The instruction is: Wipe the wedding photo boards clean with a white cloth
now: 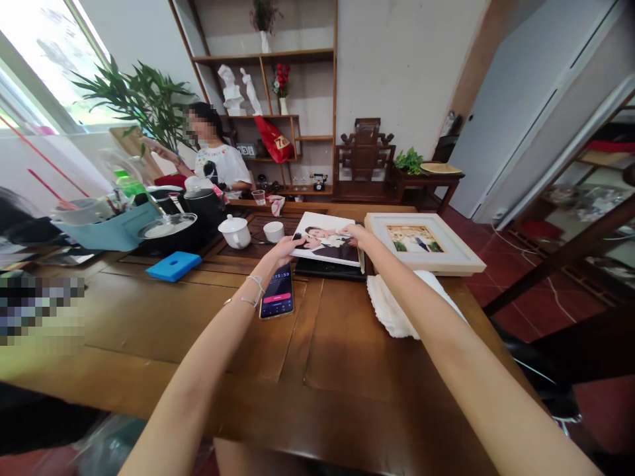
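Observation:
A white photo album [325,251] with a picture of people on its cover lies at the far side of the wooden table. My left hand [286,250] is closed on its left edge, thumb on top. At the opposite edge my right hand [356,235] grips it, its fingertips partly hidden. Under the album a flat black object [330,270] shows along the front. A lit phone [278,294] lies just below my left hand. Right of the album rests a pale framed photo [417,237], and a white cloth [389,307] is partly covered by my right forearm.
On the table [238,370] stand a white lidded teapot [235,233], a white cup [274,231], a blue sponge-like block [174,266], a lidded pan [169,228] and a light-blue bin [119,228]. A person [223,162] sits beyond, near a potted plant [143,99].

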The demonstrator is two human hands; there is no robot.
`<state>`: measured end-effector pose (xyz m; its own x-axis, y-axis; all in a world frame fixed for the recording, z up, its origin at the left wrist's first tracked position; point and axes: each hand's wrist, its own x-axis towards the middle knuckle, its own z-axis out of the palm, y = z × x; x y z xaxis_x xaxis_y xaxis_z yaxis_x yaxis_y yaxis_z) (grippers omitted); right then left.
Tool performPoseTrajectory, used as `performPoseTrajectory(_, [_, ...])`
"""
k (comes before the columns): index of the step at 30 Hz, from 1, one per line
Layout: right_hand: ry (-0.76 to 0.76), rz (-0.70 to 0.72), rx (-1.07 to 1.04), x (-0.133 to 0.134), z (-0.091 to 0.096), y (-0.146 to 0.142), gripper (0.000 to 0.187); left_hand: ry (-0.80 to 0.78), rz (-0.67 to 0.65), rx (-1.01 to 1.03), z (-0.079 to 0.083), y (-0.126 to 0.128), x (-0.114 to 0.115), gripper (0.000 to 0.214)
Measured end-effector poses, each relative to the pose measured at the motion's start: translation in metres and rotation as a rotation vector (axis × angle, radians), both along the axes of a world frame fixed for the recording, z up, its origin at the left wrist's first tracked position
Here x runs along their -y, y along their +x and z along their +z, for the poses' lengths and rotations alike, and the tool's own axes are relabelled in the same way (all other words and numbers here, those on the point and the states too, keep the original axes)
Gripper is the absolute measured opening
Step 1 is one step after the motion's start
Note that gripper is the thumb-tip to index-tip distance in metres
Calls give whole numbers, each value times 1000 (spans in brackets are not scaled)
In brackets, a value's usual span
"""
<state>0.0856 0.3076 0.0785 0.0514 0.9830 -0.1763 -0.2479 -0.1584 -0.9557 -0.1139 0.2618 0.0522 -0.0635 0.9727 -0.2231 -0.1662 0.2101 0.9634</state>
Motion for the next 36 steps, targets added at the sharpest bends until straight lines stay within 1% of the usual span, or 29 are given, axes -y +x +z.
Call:
performPoseTrajectory(2, [40,45,109,8,17,6,36,11,-5,11,-1,2,1,10])
performPoseTrajectory(4, [128,69,213,20,35,21,30,18,-14,25,-4,3,2,10])
performPoseTrajectory(6, [252,58,293,37,51,45,21,20,-30,38,-9,3,5,7])
performPoseTrajectory(7, [317,43,326,47,57,59,20,19,-39,43,-11,4,6,7])
performPoseTrajectory(9, [420,11,379,72,59,89,20,14,-56,48,-15,5,6,7])
performPoseTrajectory(11, [469,-21,420,98,51,117,17,7,-67,46,-18,8,6,10])
performPoseTrajectory(13, [512,-21,473,124,35,142,16,2,-74,41,-19,10,5,13])
performPoseTrajectory(16, [632,-23,669,156,6,174,25,-2,-76,28,-20,12,3,16])
performPoseTrajectory(19, [753,-121,897,178,-18,197,27,0,-62,7,-22,14,3,17])
performPoseTrajectory(20, [804,-124,958,185,-23,201,26,3,-52,-3,-23,16,3,18])
performPoseTrajectory(21, [862,-93,1008,191,-28,204,25,7,-42,-14,-25,18,3,18])
performPoseTrajectory(22, [919,-25,1051,196,-33,204,26,12,-32,-26,-27,20,3,18])
performPoseTrajectory(23, [966,76,1099,201,-36,203,30,16,-25,-40,-29,22,3,19])
performPoseTrajectory(25, [1020,288,1219,210,-43,197,50,21,-27,-75,-31,27,3,23])
performPoseTrajectory(26, [1024,362,1284,213,-46,194,63,22,-34,-94,-31,29,3,27])
performPoseTrajectory(27, [1007,402,1347,214,-50,190,74,24,-42,-116,-31,30,3,30])
performPoseTrajectory(28, [974,413,1400,215,-53,187,80,26,-50,-138,-30,31,2,33])
performPoseTrajectory(29, [933,406,1439,215,-57,184,80,31,-57,-163,-29,32,2,33])
performPoseTrajectory(32, [827,392,1514,211,-64,179,71,72,-67,-247,-24,34,4,31])
performPoseTrajectory(34, [810,418,1542,211,-64,177,69,114,-65,-323,-20,35,5,37])
performPoseTrajectory(36, [823,458,1543,216,-59,174,67,156,-52,-426,-14,37,8,42])
